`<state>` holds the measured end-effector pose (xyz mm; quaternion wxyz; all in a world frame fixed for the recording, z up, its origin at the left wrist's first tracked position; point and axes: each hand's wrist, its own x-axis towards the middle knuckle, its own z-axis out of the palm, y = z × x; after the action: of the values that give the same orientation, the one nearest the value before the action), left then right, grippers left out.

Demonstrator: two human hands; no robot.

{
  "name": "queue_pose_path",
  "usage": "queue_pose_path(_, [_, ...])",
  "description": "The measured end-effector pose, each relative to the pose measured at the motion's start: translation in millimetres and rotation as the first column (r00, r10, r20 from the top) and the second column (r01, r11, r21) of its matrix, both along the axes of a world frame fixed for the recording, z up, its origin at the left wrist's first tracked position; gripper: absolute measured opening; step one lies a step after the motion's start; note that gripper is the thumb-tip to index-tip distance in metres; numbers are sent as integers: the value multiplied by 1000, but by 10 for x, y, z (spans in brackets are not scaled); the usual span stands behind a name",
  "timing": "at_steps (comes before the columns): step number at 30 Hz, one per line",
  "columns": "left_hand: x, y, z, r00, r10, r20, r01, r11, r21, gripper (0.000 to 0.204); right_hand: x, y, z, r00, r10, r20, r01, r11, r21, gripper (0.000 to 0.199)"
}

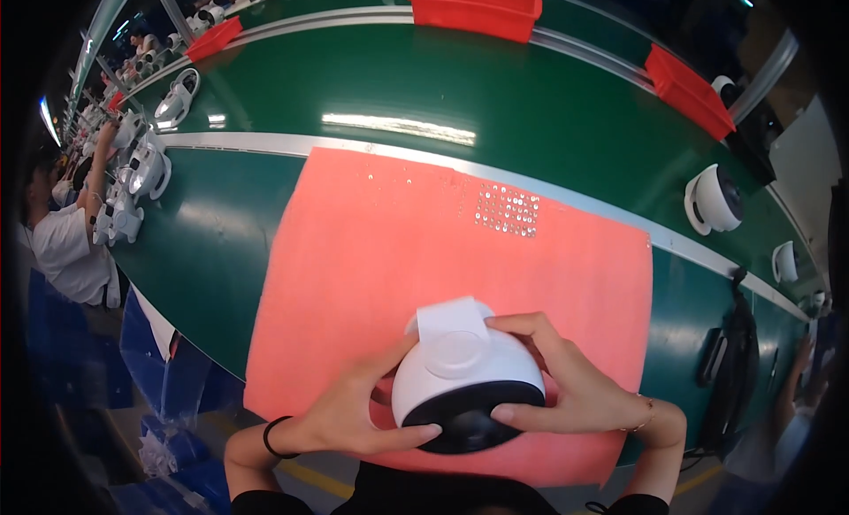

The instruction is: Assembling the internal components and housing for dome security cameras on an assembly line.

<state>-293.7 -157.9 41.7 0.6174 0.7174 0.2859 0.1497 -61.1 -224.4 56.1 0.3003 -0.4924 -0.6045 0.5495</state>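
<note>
While you look down from the head view, your left hand (354,413) and right hand (566,387) clasp a white domed device (464,373) from both sides, thumbs pressed along its dark front face (469,422), which seems to steady it; it sits low over the pink mat (398,241), probably there to spare its shell from scratches; a patch of small screws (507,210) lies well apart on the mat; similar white units (713,199) wait along the green bench (424,90); red bins (475,9) line the far rail.
</note>
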Motion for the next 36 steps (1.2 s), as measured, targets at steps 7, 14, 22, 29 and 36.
queue_pose_path(7, [156, 191, 146, 995, 86, 53, -101, 897, 431, 88, -77, 376, -40, 951, -309, 11, 228, 727, 648, 66])
queue_pose_path(14, [241, 1000, -48, 866, 138, 480, -107, 990, -93, 70, -49, 783, 76, 963, -196, -184, 262, 840, 475, 97])
queue_pose_path(22, [993, 1207, 74, 459, 568, 683, -313, 823, -473, 71, -251, 1150, 100, 831, -512, -215, 498, 517, 696, 97])
queue_pose_path(29, [1389, 1608, -83, 507, 517, 690, -330, 856, -399, 75, 0, 1357, -22, 735, -612, -292, 627, 448, 637, 92])
queue_pose_path(36, [1834, 2031, -196, 894, 370, 252, -197, 831, -521, 62, 727, 1698, -499, 421, -561, -713, 709, 693, -127, 81])
